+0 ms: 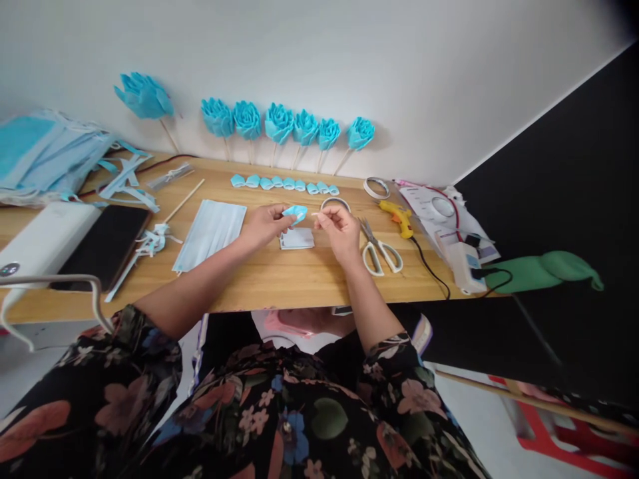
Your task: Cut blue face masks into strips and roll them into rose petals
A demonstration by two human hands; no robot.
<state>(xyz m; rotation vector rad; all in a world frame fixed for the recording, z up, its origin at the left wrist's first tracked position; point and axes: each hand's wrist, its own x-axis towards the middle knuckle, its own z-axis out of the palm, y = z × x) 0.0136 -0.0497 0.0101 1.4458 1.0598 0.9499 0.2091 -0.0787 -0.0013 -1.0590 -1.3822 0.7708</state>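
Observation:
My left hand pinches a small folded blue petal cut from mask fabric, held just above the wooden table. Close beside it, my right hand has its fingers curled around a thin stick whose tip points at the petal. Under both hands lies a small stack of white fabric pieces. A flat blue face mask rests left of my left hand.
Several finished blue fabric roses on sticks lean against the wall, with a row of folded petals in front. Scissors, a yellow glue gun, tape rolls and a power strip lie right. Masks, a phone and a white box sit left.

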